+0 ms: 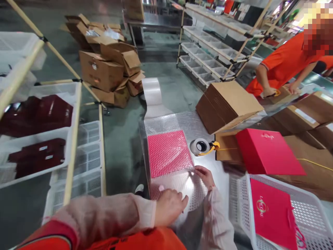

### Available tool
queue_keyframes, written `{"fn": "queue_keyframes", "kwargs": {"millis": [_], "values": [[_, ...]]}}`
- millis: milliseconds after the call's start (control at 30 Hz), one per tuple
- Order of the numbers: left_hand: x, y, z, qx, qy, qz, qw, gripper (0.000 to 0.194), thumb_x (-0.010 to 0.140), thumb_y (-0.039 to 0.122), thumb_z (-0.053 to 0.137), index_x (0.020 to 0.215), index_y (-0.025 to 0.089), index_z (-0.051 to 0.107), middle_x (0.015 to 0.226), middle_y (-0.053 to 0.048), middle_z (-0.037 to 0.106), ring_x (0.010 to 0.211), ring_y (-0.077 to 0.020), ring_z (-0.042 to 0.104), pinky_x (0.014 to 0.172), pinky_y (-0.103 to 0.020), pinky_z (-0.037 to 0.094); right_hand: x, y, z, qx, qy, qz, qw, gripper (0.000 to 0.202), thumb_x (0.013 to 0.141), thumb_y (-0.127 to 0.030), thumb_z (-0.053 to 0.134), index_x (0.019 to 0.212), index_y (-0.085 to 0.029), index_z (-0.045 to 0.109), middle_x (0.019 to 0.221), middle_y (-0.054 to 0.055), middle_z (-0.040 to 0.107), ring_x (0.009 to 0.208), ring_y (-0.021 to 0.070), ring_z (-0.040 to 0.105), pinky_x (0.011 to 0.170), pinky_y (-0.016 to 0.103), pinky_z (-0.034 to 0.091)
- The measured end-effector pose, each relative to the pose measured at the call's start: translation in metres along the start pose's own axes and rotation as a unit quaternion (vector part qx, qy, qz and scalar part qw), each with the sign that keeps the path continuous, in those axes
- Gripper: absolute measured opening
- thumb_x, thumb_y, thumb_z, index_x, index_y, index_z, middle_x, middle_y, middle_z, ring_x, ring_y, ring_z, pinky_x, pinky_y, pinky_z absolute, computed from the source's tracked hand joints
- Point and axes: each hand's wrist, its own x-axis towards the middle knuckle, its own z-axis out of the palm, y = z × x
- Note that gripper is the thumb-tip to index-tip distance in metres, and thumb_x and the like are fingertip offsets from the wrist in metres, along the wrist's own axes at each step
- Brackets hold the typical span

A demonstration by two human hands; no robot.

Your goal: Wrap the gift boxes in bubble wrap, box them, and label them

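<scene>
A flat pinkish-red item (169,154) lies on the metal table under a layer of clear bubble wrap (162,124). The wrap runs up from a roll (152,91) at the table's far end. My right hand (205,176) pinches the wrap at the item's near right corner. Closer to me, my left hand (170,207) is closed, its fingers curled over the near part of the wrap; what they hold, if anything, is hidden. A tape roll (199,147) on a yellow dispenser rests right of the item, apart from both hands.
On the right stand stacked cardboard (231,104), a red box (270,151) and a white basket (312,194) holding a red gift bag (272,211). A co-worker in orange (283,62) works beyond. Racks (74,139) flank the left; opened cartons (104,69) lie on the floor.
</scene>
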Motion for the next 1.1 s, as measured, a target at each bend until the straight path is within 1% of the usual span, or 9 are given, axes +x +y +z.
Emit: {"fn": "queue_keyframes", "kwargs": {"millis": [167,267,400,533,633,733,833,967,1100], "values": [[-0.006,0.008,0.012,0.023,-0.031,0.039,0.998,0.024,0.096,0.026,0.052,0.113,0.017,0.066,0.085,-0.012,0.073,0.072,-0.0265,0.07,0.054,-0.034,0.047,0.024,-0.004,-0.001,-0.116,-0.044,-0.068,0.99,0.027,0.074,-0.046,0.065,0.068,-0.021,0.057,0.067,0.001,0.06,0.063,0.0165,0.056,0.062,0.03,0.049],[-0.013,-0.005,0.006,0.037,0.034,0.016,0.999,0.02,0.097,0.029,0.053,0.108,0.021,0.067,0.085,-0.008,0.072,0.07,-0.023,0.068,0.053,-0.03,0.042,0.036,-0.011,-0.003,-0.191,-0.068,-0.125,0.971,0.016,0.079,-0.032,0.061,0.068,-0.021,0.056,0.071,0.004,0.058,0.069,0.0176,0.053,0.07,0.031,0.047],[-0.012,-0.051,-0.014,0.044,0.142,-0.094,0.984,0.026,0.101,0.035,0.046,0.107,0.024,0.069,0.086,-0.007,0.07,0.074,-0.0214,0.066,0.059,-0.03,0.04,0.054,-0.023,-0.004,-0.25,-0.132,-0.191,0.94,0.01,0.08,-0.024,0.063,0.088,-0.02,0.067,0.088,0.008,0.064,0.084,0.0213,0.057,0.081,0.035,0.047],[0.01,-0.112,-0.024,0.038,0.159,-0.211,0.964,0.032,0.1,0.034,0.046,0.094,0.016,0.071,0.087,-0.011,0.071,0.083,-0.0245,0.066,0.067,-0.032,0.043,0.067,-0.038,-0.003,-0.294,-0.227,-0.237,0.898,0.018,0.08,-0.016,0.063,0.097,-0.018,0.071,0.097,0.01,0.069,0.094,0.0226,0.062,0.089,0.035,0.05],[0.032,-0.144,-0.017,0.032,0.166,-0.266,0.949,0.032,0.099,0.037,0.049,0.095,0.014,0.071,0.091,-0.014,0.073,0.086,-0.0273,0.068,0.066,-0.032,0.044,0.07,-0.05,-0.01,-0.29,-0.258,-0.252,0.887,0.027,0.078,-0.01,0.059,0.102,-0.016,0.07,0.106,0.011,0.069,0.103,0.0226,0.064,0.093,0.034,0.051],[0.046,-0.161,-0.004,0.024,0.17,-0.297,0.939,0.04,0.098,0.046,0.049,0.096,0.014,0.072,0.092,-0.015,0.074,0.084,-0.0281,0.069,0.065,-0.031,0.044,0.066,-0.06,-0.018,-0.268,-0.285,-0.248,0.886,0.031,0.074,-0.017,0.064,0.106,-0.017,0.067,0.103,0.008,0.069,0.093,0.0199,0.066,0.077,0.028,0.054],[0.048,-0.169,0.002,0.017,0.173,-0.308,0.935,0.051,0.098,0.056,0.044,0.097,0.014,0.072,0.093,-0.015,0.074,0.086,-0.0273,0.069,0.066,-0.031,0.044,0.061,-0.06,-0.015,-0.243,-0.219,-0.188,0.926,0.027,0.074,-0.041,0.069,0.089,-0.019,0.067,0.088,0.006,0.068,0.081,0.0203,0.063,0.067,0.028,0.052],[0.043,-0.185,-0.006,0.006,0.154,-0.295,0.943,0.056,0.092,0.067,0.048,0.093,0.017,0.073,0.091,-0.012,0.075,0.084,-0.025,0.069,0.07,-0.029,0.045,0.065,-0.05,0.003,-0.235,-0.098,-0.107,0.961,0.055,0.091,-0.063,0.039,0.057,-0.022,0.053,0.063,0.006,0.06,0.066,0.0196,0.057,0.07,0.034,0.047],[0.043,-0.201,-0.012,0.003,0.146,-0.292,0.945,0.057,0.083,0.071,0.058,0.094,0.017,0.071,0.093,-0.012,0.075,0.088,-0.0272,0.069,0.073,-0.03,0.045,0.079,-0.047,0.011,-0.221,-0.115,-0.061,0.967,0.062,0.086,-0.074,0.037,0.051,-0.023,0.049,0.053,0.004,0.057,0.057,0.0185,0.054,0.061,0.032,0.044]]}}
